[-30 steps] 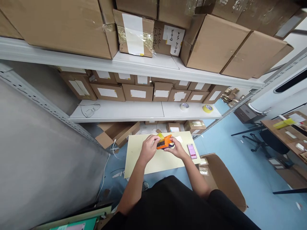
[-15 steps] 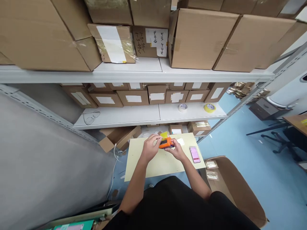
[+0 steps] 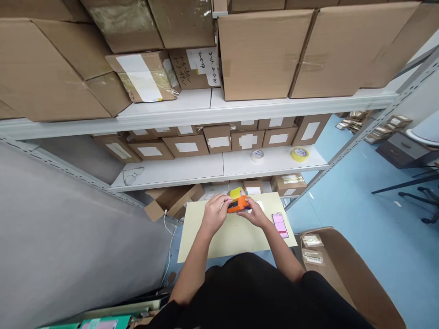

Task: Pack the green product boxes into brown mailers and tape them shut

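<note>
Orange tape dispenser (image 3: 237,205), as it appears to be, is up between your two hands over the far part of the desk (image 3: 233,237), with yellow tape (image 3: 236,193) showing at its far side. Your left hand (image 3: 215,213) pinches the left end, fingers drawn together; your right hand (image 3: 255,214) grips the right end, thumb above. If either grip loosens, the dispenser could tip and drop, perhaps over the nearby far edge. The tape could fold or cling to your fingertips if they brush its sticky face; any cutting edge is too small to make out, so a nick is possible. Your right forearm lies near the phone (image 3: 280,225); a wide elbow swing might push it toward the open carton (image 3: 356,269).
</note>
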`<action>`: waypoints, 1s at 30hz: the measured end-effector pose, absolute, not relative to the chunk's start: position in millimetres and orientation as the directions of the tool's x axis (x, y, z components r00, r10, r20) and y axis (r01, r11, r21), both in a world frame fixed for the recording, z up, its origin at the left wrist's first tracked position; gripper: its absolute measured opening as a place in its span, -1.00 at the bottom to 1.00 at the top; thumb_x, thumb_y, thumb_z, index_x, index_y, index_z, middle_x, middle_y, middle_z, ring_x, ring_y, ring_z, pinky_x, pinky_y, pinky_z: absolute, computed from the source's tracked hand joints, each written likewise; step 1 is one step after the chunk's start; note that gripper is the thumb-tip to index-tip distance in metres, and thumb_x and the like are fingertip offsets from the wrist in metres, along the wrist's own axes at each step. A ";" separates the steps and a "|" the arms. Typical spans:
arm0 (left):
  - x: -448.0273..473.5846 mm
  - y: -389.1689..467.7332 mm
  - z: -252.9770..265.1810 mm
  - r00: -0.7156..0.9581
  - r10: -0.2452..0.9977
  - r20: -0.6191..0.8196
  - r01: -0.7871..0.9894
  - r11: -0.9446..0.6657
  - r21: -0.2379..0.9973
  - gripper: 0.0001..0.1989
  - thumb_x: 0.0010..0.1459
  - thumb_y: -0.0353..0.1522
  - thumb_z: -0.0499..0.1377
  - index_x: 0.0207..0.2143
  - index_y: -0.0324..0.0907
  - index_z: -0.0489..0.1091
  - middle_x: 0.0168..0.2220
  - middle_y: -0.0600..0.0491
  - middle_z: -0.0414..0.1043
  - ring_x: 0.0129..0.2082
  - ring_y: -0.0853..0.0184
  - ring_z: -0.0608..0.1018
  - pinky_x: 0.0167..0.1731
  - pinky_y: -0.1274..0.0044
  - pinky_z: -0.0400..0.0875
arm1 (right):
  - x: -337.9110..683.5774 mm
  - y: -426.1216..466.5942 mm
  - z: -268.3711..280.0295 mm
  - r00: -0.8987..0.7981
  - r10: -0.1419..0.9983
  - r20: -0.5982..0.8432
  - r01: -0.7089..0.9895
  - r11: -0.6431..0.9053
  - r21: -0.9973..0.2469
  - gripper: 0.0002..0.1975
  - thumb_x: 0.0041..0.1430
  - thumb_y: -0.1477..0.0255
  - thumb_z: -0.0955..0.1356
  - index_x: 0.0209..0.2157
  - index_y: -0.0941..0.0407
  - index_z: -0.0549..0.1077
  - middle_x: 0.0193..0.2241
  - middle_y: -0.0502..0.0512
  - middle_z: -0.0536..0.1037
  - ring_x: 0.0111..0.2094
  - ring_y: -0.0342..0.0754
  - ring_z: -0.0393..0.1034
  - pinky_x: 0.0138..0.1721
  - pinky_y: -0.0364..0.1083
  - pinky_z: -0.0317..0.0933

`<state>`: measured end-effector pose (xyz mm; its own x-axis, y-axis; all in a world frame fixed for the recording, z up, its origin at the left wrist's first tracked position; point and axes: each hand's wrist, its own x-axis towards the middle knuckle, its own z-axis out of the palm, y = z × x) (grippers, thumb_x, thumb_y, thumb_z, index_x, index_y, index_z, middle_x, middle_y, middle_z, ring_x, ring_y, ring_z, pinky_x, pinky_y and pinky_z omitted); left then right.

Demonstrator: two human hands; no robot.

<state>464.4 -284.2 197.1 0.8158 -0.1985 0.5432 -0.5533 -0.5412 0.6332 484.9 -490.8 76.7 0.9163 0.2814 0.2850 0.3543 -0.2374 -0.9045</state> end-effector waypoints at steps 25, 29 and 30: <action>471.6 -325.6 203.6 0.826 -0.148 0.543 -0.520 -0.572 0.635 -0.82 0.39 -0.36 0.12 -0.28 -0.10 0.49 -0.29 0.03 0.57 -0.24 0.28 0.59 -0.15 0.44 0.49 | 498.8 -528.8 78.8 0.884 0.364 0.292 0.381 -0.203 -0.902 -0.48 0.20 0.09 0.49 0.08 0.03 0.40 -0.03 0.17 0.53 -0.05 0.12 0.46 -0.01 0.09 0.37; 467.8 -329.1 203.6 0.809 -0.141 0.571 -0.531 -0.592 0.606 -0.81 0.41 -0.37 0.10 -0.27 -0.10 0.48 -0.31 0.03 0.55 -0.26 0.28 0.57 -0.18 0.44 0.48 | 503.3 -534.7 78.9 0.880 0.366 0.303 0.380 -0.159 -0.911 -0.50 0.18 0.07 0.50 0.05 0.02 0.45 -0.05 0.13 0.55 -0.06 0.12 0.48 -0.01 0.09 0.38; 467.6 -329.9 203.2 0.802 -0.142 0.580 -0.536 -0.600 0.594 -0.81 0.41 -0.37 0.09 -0.26 -0.10 0.48 -0.31 0.02 0.55 -0.26 0.28 0.57 -0.18 0.43 0.48 | 504.8 -535.8 79.5 0.877 0.373 0.303 0.380 -0.151 -0.913 -0.51 0.18 0.07 0.50 0.04 0.01 0.46 -0.06 0.13 0.56 -0.07 0.11 0.48 -0.02 0.08 0.38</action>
